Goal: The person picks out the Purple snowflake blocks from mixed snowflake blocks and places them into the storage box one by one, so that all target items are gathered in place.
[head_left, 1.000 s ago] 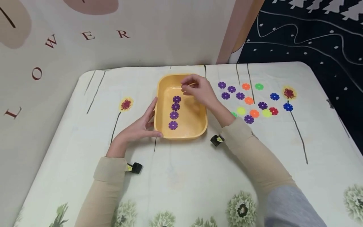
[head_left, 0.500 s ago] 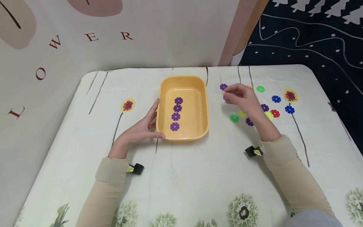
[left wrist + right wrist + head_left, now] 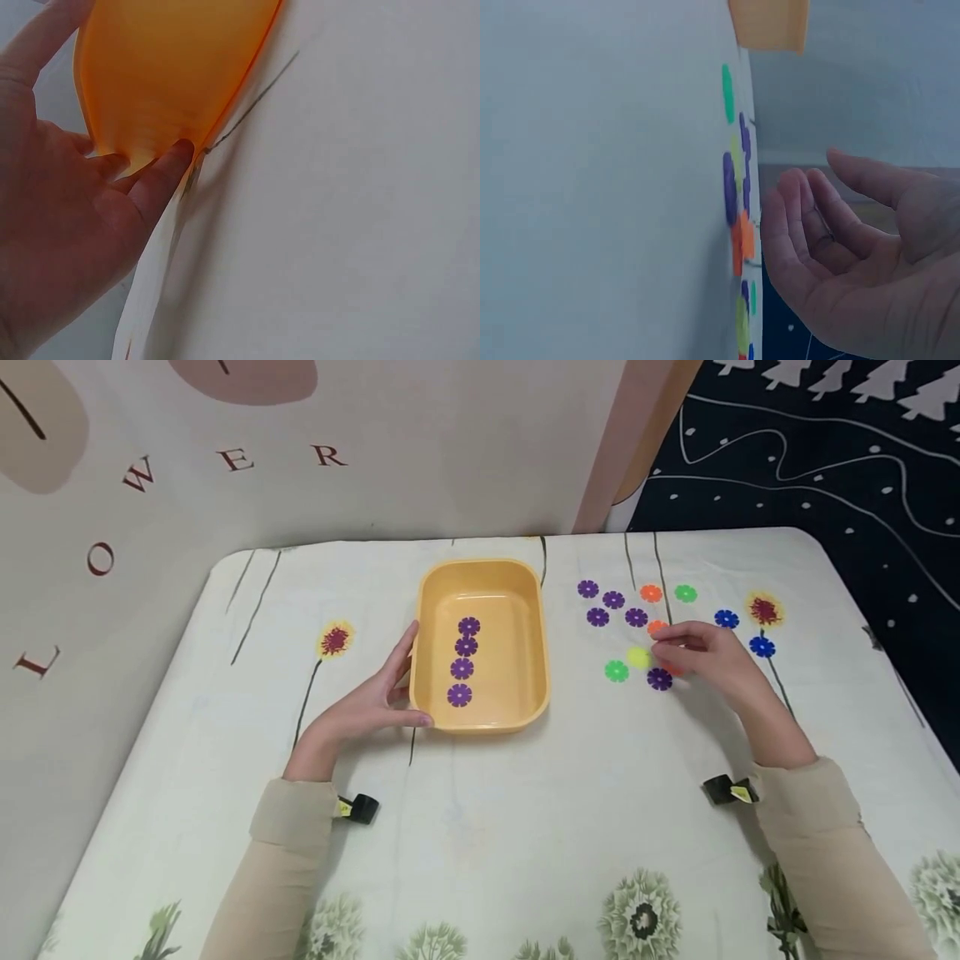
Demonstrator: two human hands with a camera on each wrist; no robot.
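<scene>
A yellow plastic tray (image 3: 513, 689) stands mid-table, with several purple notched flower discs (image 3: 460, 695) in a column inside. My left hand (image 3: 363, 697) holds its near-left corner, fingers along the left wall and thumb on the front wall; the left wrist view shows this hand (image 3: 82, 202) against the tray (image 3: 157, 82). My right hand (image 3: 720, 664) hovers over loose discs, fingertips close to an orange disc (image 3: 656, 627). In the right wrist view this hand (image 3: 847, 247) has thumb and bent fingers apart, nothing visible between them. The hand hides some discs.
Right of the tray lie several purple discs (image 3: 597, 617), green discs (image 3: 617, 671), a yellow disc (image 3: 639, 657) and blue discs (image 3: 762, 646). A printed white cloth (image 3: 480, 827) covers the table. A pale wall (image 3: 450, 460) rises behind it.
My right hand has moved from over the tray, across the purple discs, to the orange ones farther right and nearer. My left hand stays at the tray's corner.
</scene>
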